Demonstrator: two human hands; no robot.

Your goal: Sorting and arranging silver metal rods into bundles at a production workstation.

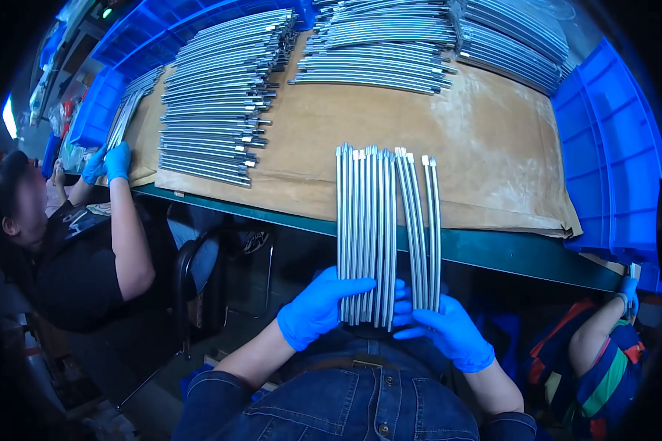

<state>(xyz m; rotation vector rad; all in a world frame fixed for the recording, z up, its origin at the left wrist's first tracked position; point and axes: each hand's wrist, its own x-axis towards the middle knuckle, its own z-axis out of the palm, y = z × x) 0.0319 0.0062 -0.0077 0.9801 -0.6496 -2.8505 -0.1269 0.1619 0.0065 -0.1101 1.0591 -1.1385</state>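
A row of slim, shiny metal rods (pixel 368 228) stretches from my lap across the table's front edge, their capped far ends lying over the brown paper. My left hand (pixel 320 303), in a blue glove, is closed around the near end of the larger left bunch, its thumb on top. In the blue-gloved right hand (pixel 449 331), a smaller group of rods (pixel 423 235) is gripped, thumb over them and fingers beneath. A narrow gap parts the two groups. The fingers under the rods are partly hidden.
Brown paper (pixel 493 154) covers the green-edged table (pixel 507 253). Stacked metal rods (pixel 213 95) lie at left, with more rods (pixel 382 51) at the back. Blue plastic bins (pixel 618 147) stand right and far left. A gloved co-worker (pixel 73 242) handles rods at left; another person (pixel 596 345) is at right.
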